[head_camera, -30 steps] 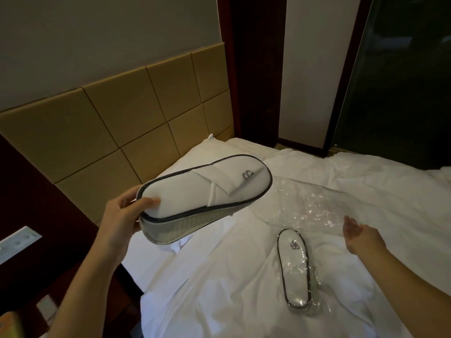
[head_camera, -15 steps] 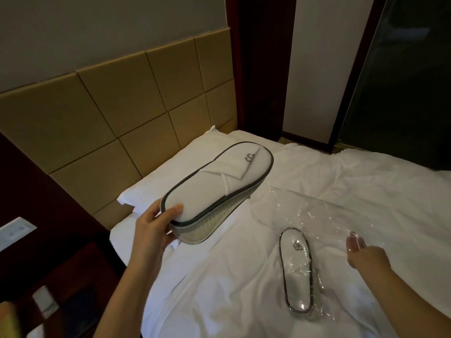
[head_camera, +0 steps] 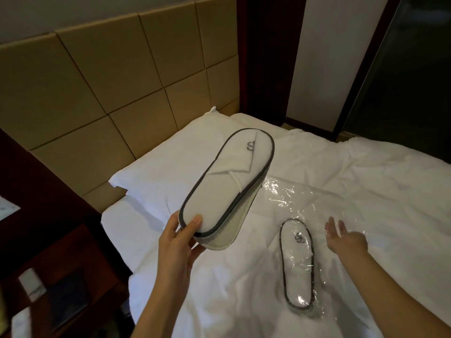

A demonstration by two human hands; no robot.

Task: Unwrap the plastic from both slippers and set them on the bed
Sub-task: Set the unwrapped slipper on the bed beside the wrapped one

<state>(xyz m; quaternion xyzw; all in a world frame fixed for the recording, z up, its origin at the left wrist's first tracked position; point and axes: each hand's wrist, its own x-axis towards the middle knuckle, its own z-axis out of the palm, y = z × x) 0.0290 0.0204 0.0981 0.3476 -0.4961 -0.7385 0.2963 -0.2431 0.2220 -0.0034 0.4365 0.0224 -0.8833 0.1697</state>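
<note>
- Clear plastic wrapper (head_camera: 318, 289) flat on the white bed (head_camera: 234, 303); inside it one white wrapped slipper (head_camera: 297, 267) with grey trim, logo end pointing away from the person
- Just beyond the wrapped slipper, a loose crumpled plastic sheet (head_camera: 302, 198) spread over the bedding
- Up and left of the wrapped slipper, raised clear of the bed, a bare slipper (head_camera: 227, 184), tilted; gripped at its near end by the left hand (head_camera: 177, 245), thumb on top, fingers curled underneath
- Just right of the wrapped slipper, right hand (head_camera: 346, 237) with fingers straight and spread, holding nothing, over the plastic sheet; touching or not, cannot tell
- Farther left of the wrapped slipper, a white pillow (head_camera: 156, 176) against a tan padded headboard (head_camera: 97, 93); lower left, a dark wooden nightstand (head_camera: 48, 276)
</note>
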